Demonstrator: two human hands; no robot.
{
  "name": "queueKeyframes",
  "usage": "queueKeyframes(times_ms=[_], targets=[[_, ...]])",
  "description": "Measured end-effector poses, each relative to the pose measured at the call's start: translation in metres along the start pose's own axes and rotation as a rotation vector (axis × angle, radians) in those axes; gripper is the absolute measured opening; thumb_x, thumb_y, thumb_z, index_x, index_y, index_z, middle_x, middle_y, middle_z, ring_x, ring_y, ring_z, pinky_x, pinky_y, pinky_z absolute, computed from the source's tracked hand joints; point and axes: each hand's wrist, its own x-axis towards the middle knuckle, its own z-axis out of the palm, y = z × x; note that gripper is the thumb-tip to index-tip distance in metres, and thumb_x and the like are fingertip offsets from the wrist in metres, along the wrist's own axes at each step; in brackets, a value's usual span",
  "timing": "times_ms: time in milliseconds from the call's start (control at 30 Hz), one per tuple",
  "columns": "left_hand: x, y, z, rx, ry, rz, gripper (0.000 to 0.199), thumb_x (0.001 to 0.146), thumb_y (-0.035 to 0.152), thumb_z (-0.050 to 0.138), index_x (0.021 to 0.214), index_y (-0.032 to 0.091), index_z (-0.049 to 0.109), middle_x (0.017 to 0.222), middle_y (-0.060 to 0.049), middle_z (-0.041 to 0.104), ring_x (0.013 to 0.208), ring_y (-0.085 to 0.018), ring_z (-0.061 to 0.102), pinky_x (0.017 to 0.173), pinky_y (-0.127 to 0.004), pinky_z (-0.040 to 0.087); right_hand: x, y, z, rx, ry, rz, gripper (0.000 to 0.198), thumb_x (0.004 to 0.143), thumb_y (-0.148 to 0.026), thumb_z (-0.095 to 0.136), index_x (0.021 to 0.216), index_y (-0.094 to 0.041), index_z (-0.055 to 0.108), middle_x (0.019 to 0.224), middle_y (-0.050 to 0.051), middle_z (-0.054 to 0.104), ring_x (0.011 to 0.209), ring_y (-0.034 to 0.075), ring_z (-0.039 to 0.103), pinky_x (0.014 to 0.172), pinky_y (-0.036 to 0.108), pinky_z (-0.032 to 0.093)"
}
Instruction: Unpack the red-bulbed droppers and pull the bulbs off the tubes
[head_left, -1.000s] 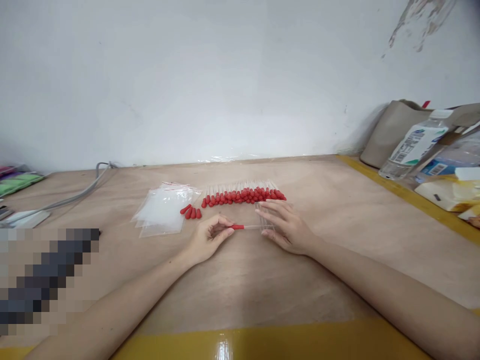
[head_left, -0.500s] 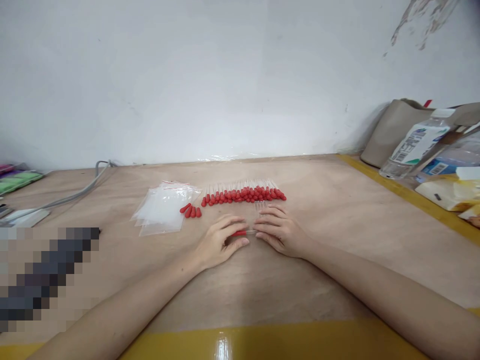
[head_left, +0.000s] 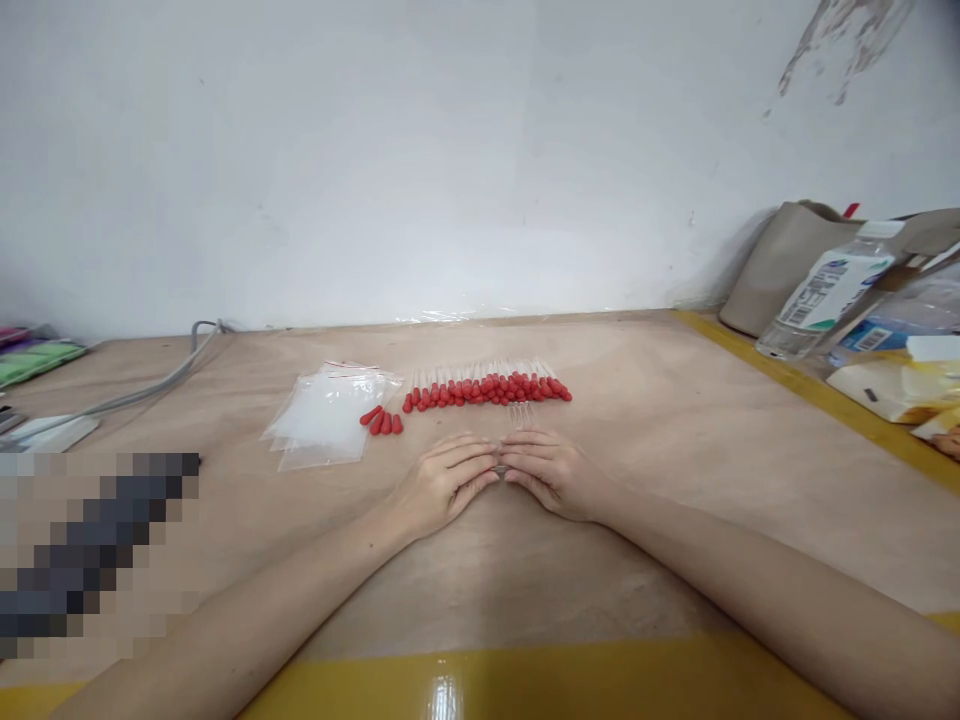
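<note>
My left hand (head_left: pixel 454 478) is closed around a red rubber bulb, which its fingers now hide. Opposite it, my right hand (head_left: pixel 551 472) pinches a thin glass tube (head_left: pixel 500 469); only a short clear piece shows between the two sets of fingertips. Just beyond my right fingers lie several bare glass tubes (head_left: pixel 520 413). Behind them is a long row of glass droppers (head_left: pixel 480 390), red bulbs toward me and clear stems toward the wall. Several loose red bulbs (head_left: pixel 385 423) rest left of that row, beside clear zip bags (head_left: pixel 322 420).
A grey cable (head_left: pixel 161 388) runs along the left of the wooden table (head_left: pixel 675 430). At the right stand a plastic bottle (head_left: pixel 832 290), a beige bag (head_left: pixel 765 265) and a yellow-white packet (head_left: pixel 885 385). Yellow tape (head_left: pixel 810 390) marks the table's right side. A white wall rises behind.
My hands have come closer together, fingertips almost meeting. The red bulb seen between them earlier is now covered by my left fingers. My right hand has shifted slightly left and nearer to me.
</note>
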Motion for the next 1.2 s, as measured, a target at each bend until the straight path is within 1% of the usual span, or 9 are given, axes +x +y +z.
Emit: queueKeyframes(times_ms=[200,400,600,767,867,933,1000,1100,1200], targets=[[0.000,0.003,-0.003,0.055,-0.029,0.071,0.014,0.083,0.018,0.052,0.094,0.015,0.060,0.103,-0.007,0.066,0.100,-0.016,0.059,0.097,-0.037,0.043,-0.001,-0.004,-0.004,-0.067,0.017,-0.082,0.017,0.084,-0.017,0.049,0.099,-0.015,0.057,0.098,0.006,0.066,0.098,0.014,0.059,0.086,0.030,0.046],[-0.004,0.005,-0.005,0.040,-0.053,0.054,0.014,0.084,0.016,0.049,0.093,0.015,0.059,0.097,-0.007,0.067,0.096,-0.015,0.060,0.100,-0.039,0.039,-0.002,-0.005,-0.008,-0.137,0.015,-0.130,0.015,0.085,-0.016,0.049,0.097,-0.015,0.058,0.093,0.006,0.068,0.099,0.014,0.059,0.086,0.029,0.045],[-0.003,0.005,-0.007,0.015,-0.076,0.036,0.014,0.085,0.017,0.047,0.091,0.016,0.059,0.095,-0.007,0.067,0.091,-0.015,0.062,0.099,-0.040,0.040,-0.002,-0.006,-0.010,-0.175,0.035,-0.166,0.018,0.085,-0.016,0.048,0.100,-0.015,0.058,0.096,0.005,0.068,0.103,0.014,0.057,0.090,0.030,0.045],[-0.009,0.003,-0.012,-0.013,-0.067,0.012,0.013,0.084,0.015,0.049,0.093,0.016,0.059,0.095,-0.005,0.067,0.093,-0.014,0.061,0.098,-0.037,0.040,-0.005,-0.003,-0.022,-0.169,0.031,-0.175,0.021,0.085,-0.014,0.046,0.103,-0.015,0.058,0.100,0.006,0.066,0.106,0.016,0.055,0.092,0.033,0.044],[-0.013,-0.006,-0.022,0.018,-0.008,-0.123,0.014,0.084,0.016,0.050,0.092,0.018,0.061,0.096,-0.003,0.067,0.095,-0.015,0.060,0.094,-0.036,0.041,-0.008,0.010,-0.031,-0.151,0.116,0.011,0.023,0.085,-0.016,0.046,0.104,-0.018,0.058,0.096,0.007,0.066,0.099,0.017,0.057,0.085,0.034,0.046],[-0.012,-0.018,-0.032,0.075,0.073,-0.269,0.015,0.083,0.022,0.052,0.093,0.021,0.063,0.093,-0.003,0.065,0.091,-0.016,0.059,0.086,-0.034,0.046,-0.009,0.020,-0.032,-0.181,0.164,0.189,0.023,0.085,-0.020,0.046,0.104,-0.018,0.059,0.083,0.007,0.065,0.083,0.017,0.059,0.074,0.033,0.047],[-0.011,-0.034,-0.044,0.147,0.152,-0.449,0.019,0.083,0.029,0.051,0.094,0.022,0.065,0.088,-0.003,0.062,0.084,-0.016,0.058,0.075,-0.031,0.049,-0.011,0.027,-0.031,-0.234,0.160,0.326,0.024,0.086,-0.023,0.044,0.103,-0.017,0.060,0.071,0.006,0.061,0.068,0.016,0.056,0.065,0.032,0.046],[-0.012,-0.059,-0.061,0.261,0.141,-0.682,0.025,0.081,0.033,0.049,0.093,0.020,0.066,0.081,-0.005,0.057,0.085,-0.019,0.055,0.071,-0.031,0.049,-0.012,0.031,-0.026,-0.254,0.100,0.443,0.027,0.085,-0.021,0.041,0.104,-0.013,0.058,0.069,0.006,0.058,0.065,0.017,0.053,0.063,0.031,0.043],[-0.018,-0.075,-0.073,0.302,0.108,-0.833,0.028,0.078,0.032,0.048,0.096,0.017,0.065,0.079,-0.006,0.055,0.078,-0.020,0.056,0.070,-0.032,0.049,-0.012,0.030,-0.025,-0.209,0.047,0.526,0.026,0.082,-0.019,0.041,0.103,-0.012,0.054,0.071,0.006,0.058,0.066,0.017,0.054,0.064,0.031,0.043]])
